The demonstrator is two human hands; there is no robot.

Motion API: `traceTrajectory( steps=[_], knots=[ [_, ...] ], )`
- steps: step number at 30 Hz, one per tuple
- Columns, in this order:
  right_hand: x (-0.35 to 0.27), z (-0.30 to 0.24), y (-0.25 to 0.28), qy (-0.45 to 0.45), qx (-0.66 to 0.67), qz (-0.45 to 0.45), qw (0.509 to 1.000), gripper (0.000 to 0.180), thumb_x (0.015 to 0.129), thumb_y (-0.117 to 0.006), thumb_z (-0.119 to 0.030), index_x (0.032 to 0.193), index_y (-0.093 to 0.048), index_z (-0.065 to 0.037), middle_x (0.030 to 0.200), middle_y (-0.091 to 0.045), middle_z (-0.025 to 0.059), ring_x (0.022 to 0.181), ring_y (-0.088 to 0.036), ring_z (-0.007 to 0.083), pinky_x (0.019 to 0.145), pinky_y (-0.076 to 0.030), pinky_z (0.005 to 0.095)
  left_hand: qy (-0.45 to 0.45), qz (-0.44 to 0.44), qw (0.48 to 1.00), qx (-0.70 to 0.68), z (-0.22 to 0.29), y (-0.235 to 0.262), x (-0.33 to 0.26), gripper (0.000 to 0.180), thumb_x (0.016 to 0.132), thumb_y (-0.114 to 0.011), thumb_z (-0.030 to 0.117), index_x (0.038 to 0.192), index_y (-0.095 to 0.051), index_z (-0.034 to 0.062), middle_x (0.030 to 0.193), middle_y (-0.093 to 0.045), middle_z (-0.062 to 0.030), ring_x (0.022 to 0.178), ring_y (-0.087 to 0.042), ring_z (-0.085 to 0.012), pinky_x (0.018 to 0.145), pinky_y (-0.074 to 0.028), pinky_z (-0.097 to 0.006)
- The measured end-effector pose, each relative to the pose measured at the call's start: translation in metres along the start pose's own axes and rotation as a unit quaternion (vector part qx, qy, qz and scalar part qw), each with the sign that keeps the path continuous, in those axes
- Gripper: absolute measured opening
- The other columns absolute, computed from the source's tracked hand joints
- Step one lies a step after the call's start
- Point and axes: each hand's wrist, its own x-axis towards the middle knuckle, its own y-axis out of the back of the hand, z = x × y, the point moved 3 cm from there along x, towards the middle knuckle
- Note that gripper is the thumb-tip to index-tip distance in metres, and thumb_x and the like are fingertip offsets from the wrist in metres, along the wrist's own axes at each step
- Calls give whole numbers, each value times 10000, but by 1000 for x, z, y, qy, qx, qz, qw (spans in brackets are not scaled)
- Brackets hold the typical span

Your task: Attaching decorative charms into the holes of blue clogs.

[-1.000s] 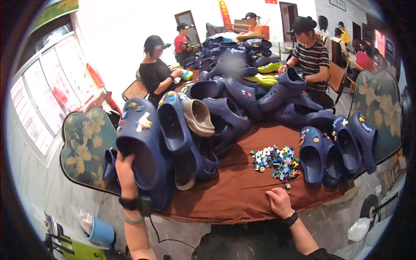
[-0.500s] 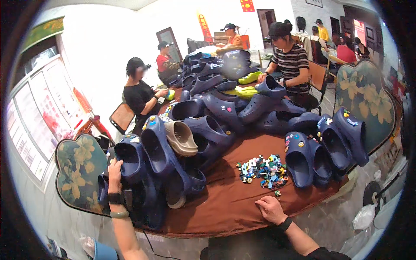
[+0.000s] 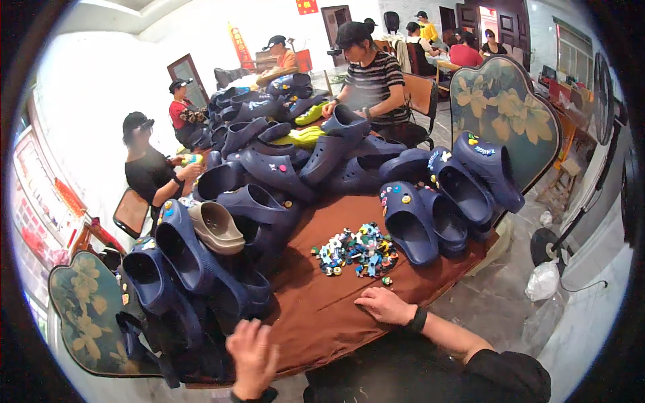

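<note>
The tabletop (image 3: 322, 329), under a brown cloth, runs away from the wearer. A heap of navy clogs (image 3: 275, 168) covers its far part. A person in a striped top (image 3: 379, 77) sits along its right side, hands by the heap; opposite, a person in a black top (image 3: 149, 171) holds a small bright thing, too far off to make out. Floral panels stand at both sides, the right panel (image 3: 504, 114) past the clogs there, the left panel (image 3: 87, 316) low by the near corner.

Left clogs (image 3: 185, 258) stand crowded at the near left, leaning on one another, with a beige clog (image 3: 218, 228) among them. At least four right clogs (image 3: 416, 235) lean side by side across the cloth, charms on their uppers. Two lime clogs (image 3: 299, 137) lie in the heap.

A pile of charms (image 3: 356, 250) in mixed colours lies on the cloth, just left of the right clogs. The left hand (image 3: 252, 352), blurred, is near the left clogs at the front edge; its grip is loose, fingers apart and partly bent, with nothing seen in it. The right hand (image 3: 388, 305) rests palm down on the cloth, fingers curled; whether its grip has hold of anything, I cannot tell. One loose charm (image 3: 387, 281) lies between that hand and the pile.
</note>
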Motion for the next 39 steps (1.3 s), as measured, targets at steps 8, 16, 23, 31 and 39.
traceTrajectory(
  steps=[8,16,23,31,39],
  knots=[
    [102,-25,136,94,-224,-276,930,147,772,-637,-189,821,-608,-54,765,-638,119,697,-661,326,590,-536,437,68,-72,992,-78,-11,-109,-72,500,851,-680,223,1288,-536,28,1329,-497,-191,1275,-423,-349,998,-304,-488],
    [200,132,176,-91,-256,-71,960,302,838,-661,-288,844,-643,13,792,-654,229,815,-651,415,714,-517,491,117,-8,986,-115,-19,-120,-63,432,930,-573,164,1312,-531,-32,1376,-520,-164,1273,-468,-325,1044,-355,-412],
    [229,262,68,-322,-113,83,936,535,828,-716,-333,1141,-529,59,1110,-598,313,1110,-560,470,947,-469,476,110,9,991,-74,-15,-110,-64,356,924,-603,166,1236,-582,-4,1282,-584,-143,1210,-516,-314,1007,-377,-443],
    [236,294,60,-444,-140,59,883,490,843,-679,-249,1175,-519,72,1108,-622,268,1077,-610,424,910,-505,493,112,-4,993,-48,-9,-111,-56,349,905,-628,160,1214,-597,0,1256,-597,-139,1174,-526,-332,977,-397,-449],
    [227,250,119,-252,-571,-228,747,316,889,-537,-277,1127,-685,-130,1197,-598,129,1163,-469,349,961,-285,647,107,15,993,-43,-9,-109,-47,344,892,-643,157,1202,-606,11,1229,-599,-152,1138,-543,-343,951,-414,-451]
  ],
)
